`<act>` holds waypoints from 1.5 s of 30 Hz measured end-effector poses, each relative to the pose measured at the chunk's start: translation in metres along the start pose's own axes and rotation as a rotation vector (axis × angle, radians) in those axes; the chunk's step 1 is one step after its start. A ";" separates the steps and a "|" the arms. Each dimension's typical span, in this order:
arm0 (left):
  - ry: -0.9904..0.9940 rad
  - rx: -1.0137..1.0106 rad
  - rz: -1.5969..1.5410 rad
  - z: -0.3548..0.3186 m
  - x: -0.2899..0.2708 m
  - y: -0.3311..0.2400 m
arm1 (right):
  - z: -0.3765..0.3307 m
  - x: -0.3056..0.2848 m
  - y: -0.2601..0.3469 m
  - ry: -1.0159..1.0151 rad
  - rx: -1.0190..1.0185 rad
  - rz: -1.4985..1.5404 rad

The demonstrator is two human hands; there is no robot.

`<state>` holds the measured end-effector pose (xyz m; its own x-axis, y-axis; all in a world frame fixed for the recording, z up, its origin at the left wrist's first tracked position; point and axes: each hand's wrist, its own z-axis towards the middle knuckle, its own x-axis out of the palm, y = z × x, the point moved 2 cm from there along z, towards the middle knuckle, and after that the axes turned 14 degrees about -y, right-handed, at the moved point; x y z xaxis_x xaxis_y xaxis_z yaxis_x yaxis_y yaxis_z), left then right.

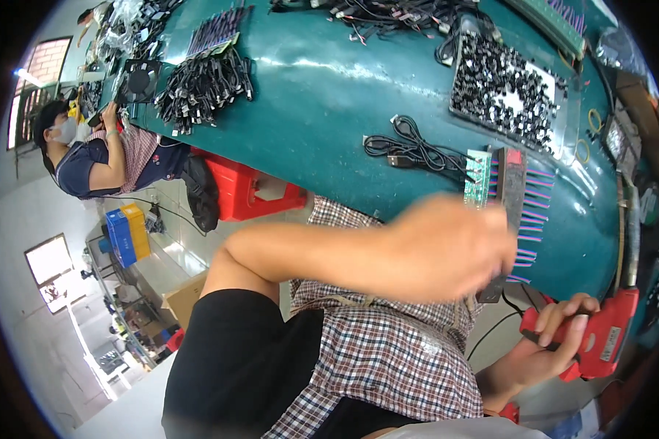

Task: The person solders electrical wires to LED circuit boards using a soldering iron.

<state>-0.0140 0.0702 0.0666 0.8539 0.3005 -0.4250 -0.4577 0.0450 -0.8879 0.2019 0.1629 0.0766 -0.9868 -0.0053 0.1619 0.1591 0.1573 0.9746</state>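
Note:
My left hand (454,249) reaches across the table's front edge, smeared by motion. Its fingers do not show clearly, nor whether they hold anything. The hand covers part of a strip of green circuit boards (477,175) and a long dark bar (511,194). Short pink and blue wires (536,217) stick out from the bar's right side. Coiled black USB cables (414,146) lie left of the boards, their ends at the strip. At the lower right, my right hand (556,340) is closed round a red handheld tool (600,340) with a pale label.
A clear tray (461,110) of small black parts stands far right. Bundles of black cables (205,88) lie on the green table (307,110) at far left. Beside a red stool (234,190), another person (95,161) works. A metal tube (630,234) rises near the red tool.

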 end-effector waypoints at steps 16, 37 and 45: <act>0.303 -0.237 -0.812 -0.033 0.144 -0.025 | -0.014 0.055 0.031 0.030 -0.206 0.291; -0.728 -0.203 0.717 0.094 -0.266 0.222 | 0.064 -0.026 -0.019 -0.081 -0.173 0.212; -0.511 -0.319 0.218 0.090 -0.268 0.185 | 0.078 -0.023 -0.028 -0.002 -0.126 0.253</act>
<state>-0.3497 0.0833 0.0315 0.4876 0.6909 -0.5337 -0.4436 -0.3304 -0.8331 0.2182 0.2358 0.0336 -0.9154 0.0201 0.4021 0.4025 0.0297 0.9149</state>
